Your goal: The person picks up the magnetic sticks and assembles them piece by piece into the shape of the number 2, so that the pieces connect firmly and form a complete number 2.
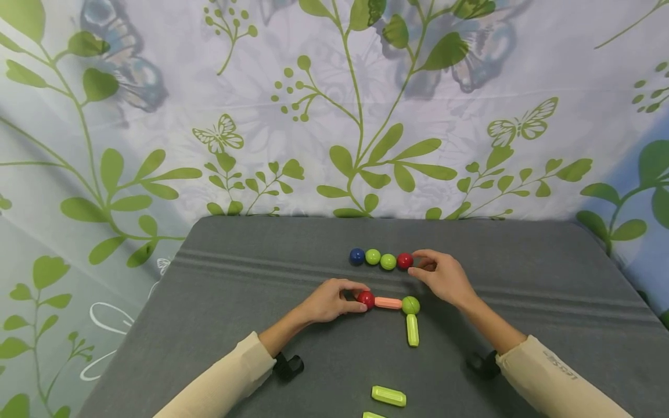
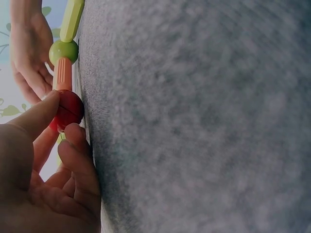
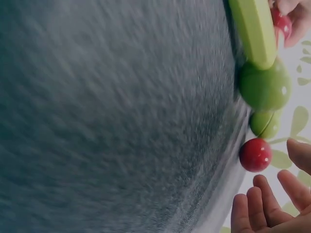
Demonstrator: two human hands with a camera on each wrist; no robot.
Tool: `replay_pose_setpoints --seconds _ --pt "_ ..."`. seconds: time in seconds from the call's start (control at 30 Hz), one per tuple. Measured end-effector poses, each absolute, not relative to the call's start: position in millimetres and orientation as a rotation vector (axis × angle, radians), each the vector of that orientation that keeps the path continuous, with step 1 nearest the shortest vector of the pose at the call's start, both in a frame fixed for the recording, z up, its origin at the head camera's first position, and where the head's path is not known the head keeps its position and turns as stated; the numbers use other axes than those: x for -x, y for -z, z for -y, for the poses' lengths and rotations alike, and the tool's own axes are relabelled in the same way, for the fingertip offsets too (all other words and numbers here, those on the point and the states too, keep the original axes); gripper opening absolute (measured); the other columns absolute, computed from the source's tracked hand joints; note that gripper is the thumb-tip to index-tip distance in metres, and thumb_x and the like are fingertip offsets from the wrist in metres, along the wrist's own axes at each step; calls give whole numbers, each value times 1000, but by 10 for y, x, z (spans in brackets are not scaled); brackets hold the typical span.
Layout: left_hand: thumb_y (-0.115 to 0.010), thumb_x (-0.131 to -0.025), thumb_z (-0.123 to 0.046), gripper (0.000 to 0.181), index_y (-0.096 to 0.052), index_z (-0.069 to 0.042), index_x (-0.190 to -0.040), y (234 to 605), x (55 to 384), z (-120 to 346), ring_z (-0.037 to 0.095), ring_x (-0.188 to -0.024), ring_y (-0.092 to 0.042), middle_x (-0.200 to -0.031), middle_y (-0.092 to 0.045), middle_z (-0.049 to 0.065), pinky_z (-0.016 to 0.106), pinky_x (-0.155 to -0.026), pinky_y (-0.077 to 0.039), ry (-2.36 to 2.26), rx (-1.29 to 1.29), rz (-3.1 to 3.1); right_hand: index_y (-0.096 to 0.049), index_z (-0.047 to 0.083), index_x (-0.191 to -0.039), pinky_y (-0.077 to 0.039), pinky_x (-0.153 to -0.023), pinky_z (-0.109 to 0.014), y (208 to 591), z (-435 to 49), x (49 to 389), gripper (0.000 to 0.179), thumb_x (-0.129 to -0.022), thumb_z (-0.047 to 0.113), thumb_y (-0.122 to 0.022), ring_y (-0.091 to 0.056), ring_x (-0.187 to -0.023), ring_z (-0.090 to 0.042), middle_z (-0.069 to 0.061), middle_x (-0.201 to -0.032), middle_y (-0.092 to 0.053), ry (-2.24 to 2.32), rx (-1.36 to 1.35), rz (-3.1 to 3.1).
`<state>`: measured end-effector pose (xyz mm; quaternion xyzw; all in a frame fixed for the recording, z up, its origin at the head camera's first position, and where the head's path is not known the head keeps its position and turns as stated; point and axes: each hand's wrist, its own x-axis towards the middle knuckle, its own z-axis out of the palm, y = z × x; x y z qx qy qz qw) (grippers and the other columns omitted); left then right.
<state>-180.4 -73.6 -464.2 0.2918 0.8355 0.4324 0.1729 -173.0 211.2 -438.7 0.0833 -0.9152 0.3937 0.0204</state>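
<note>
My left hand pinches a red ball between thumb and fingers, and the left wrist view shows the thumb pressed on it. From this ball an orange stick leads to a green ball. A yellow-green stick runs from that green ball toward the front, making an L shape. My right hand is at the end of the back row, beside another red ball. Its fingers are spread, with a gap between them and the ball in the right wrist view.
The back row also has a blue ball and two green balls, one beside the blue. Near the front lie a yellow-green stick and another cut by the frame edge. A patterned cloth hangs behind the grey table.
</note>
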Motion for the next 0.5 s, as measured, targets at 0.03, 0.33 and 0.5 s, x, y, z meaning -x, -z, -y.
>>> replay_pose_setpoints --seconds 0.03,0.33,0.5 --pt "-75 -90 -23 36 -68 -13 -124 4644 1806 734 4 -57 -54 -98 -65 -7 22 -57 -45 -1226 -830 -2369 -61 0 -128 -49 -68 -40 4393 -2110 1764 42 -93 21 -71 -63 -88 -28 -14 -104 -67 -1213 -251 2854" --pt "-75 -90 -23 37 -68 -13 -124 4639 1817 728 4 -57 -53 -99 -65 -7 22 -56 -45 -1224 -834 -2365 -62 -1 -127 -49 -71 -43 4450 -2061 1951 44 -91 22 -73 -61 -90 -31 -22 -112 -65 -1142 -218 2922" --pt "-76 -89 -23 37 -69 -13 -124 4637 1813 735 4 -57 -52 -98 -65 -7 22 -56 -45 -1226 -824 -2365 -65 1 -123 -47 -70 -42 4494 -2063 1980 37 -91 18 -72 -61 -87 -29 -21 -113 -67 -1131 -208 2911"
